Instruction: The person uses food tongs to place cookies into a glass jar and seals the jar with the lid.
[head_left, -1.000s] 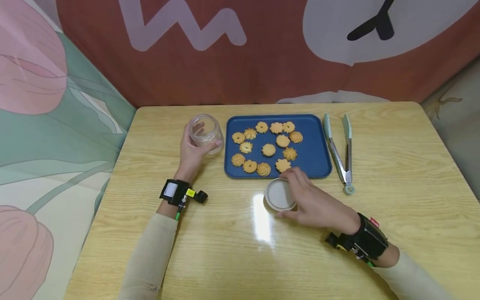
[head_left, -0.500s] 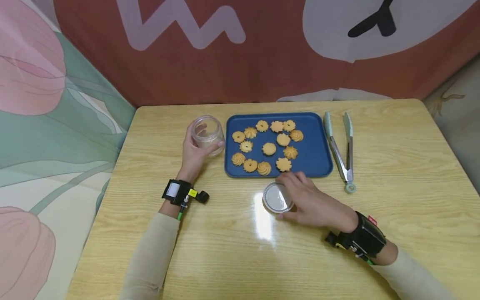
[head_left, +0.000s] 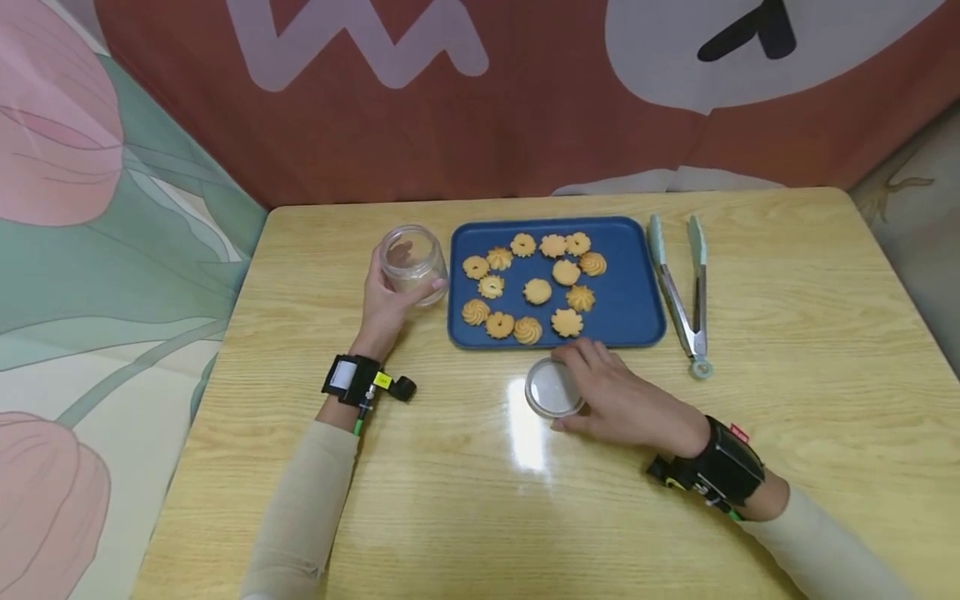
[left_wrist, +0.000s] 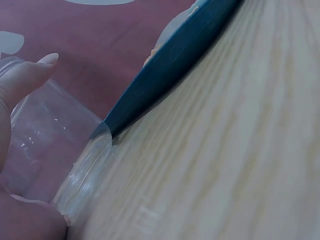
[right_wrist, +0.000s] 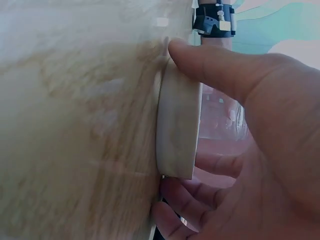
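My left hand [head_left: 384, 307] grips a clear empty glass jar [head_left: 410, 262] that stands on the wooden table, just left of a blue tray [head_left: 633, 287]; the jar's glass wall [left_wrist: 60, 145] and my thumb show in the left wrist view. My right hand [head_left: 607, 392] pinches a round pale lid [head_left: 553, 388] by its rim, flat on the table in front of the tray. The lid's edge [right_wrist: 179, 130] sits between my thumb and fingers in the right wrist view. Several piped cookies [head_left: 536, 291] lie on the tray.
Metal tongs with pale green handles [head_left: 678, 287] lie on the table [head_left: 787, 333] right of the tray. A red patterned cloth hangs behind the table and a floral cloth falls along its left side.
My right hand has lowered the lid onto the table and slid it slightly left. The left hand and jar have stayed in place.
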